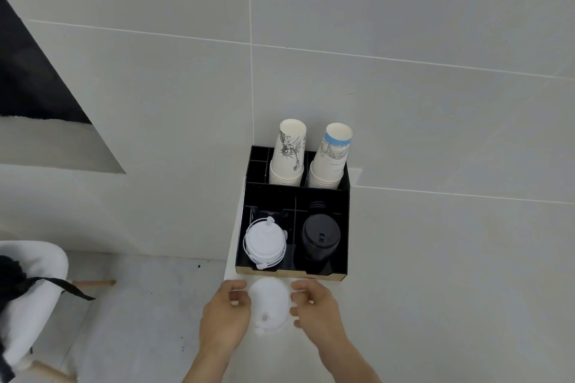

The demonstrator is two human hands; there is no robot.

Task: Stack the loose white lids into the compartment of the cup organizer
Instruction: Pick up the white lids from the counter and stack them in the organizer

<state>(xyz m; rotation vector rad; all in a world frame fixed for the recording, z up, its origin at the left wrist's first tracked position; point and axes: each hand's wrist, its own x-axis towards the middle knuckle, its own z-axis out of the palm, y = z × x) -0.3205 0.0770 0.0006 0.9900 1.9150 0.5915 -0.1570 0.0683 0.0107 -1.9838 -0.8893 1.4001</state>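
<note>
Loose white lid [269,305]: on the white counter just in front of the organizer, apart from its front edge; small hole and tab toward the near side
Left hand [224,314]: curled at the lid's left edge, fingertips [241,298] touching the rim, thumb toward the far side; partly closed around the lid's side, not lifted clear of the counter as far as can be told
Right hand [314,309]: curled at the lid's right edge, fingertips [295,301] at the rim; partly closed, mirroring the other hand, lid held between the two
Cup organizer [342,227]: black, divided tray, set on the counter against the tiled wall, light wooden strip along the front
Front left compartment: stack of white lids [265,242] sitting in it, slightly tilted, tabs sticking out at the top and bottom
Front right compartment: stack of black lids [320,241], top one showing its sip opening
Rear compartments: two stacks of paper cups, mouths down; left stack [287,155] with a black line drawing, right stack [331,158] with a blue band and print
Rear left slots: narrow, dark, contents not discernible
Counter [435,289]: white, left edge running just beside the organizer
Surroundings: white chair [34,277] with wooden legs and a black strap at lower left, on a grey floor
</note>
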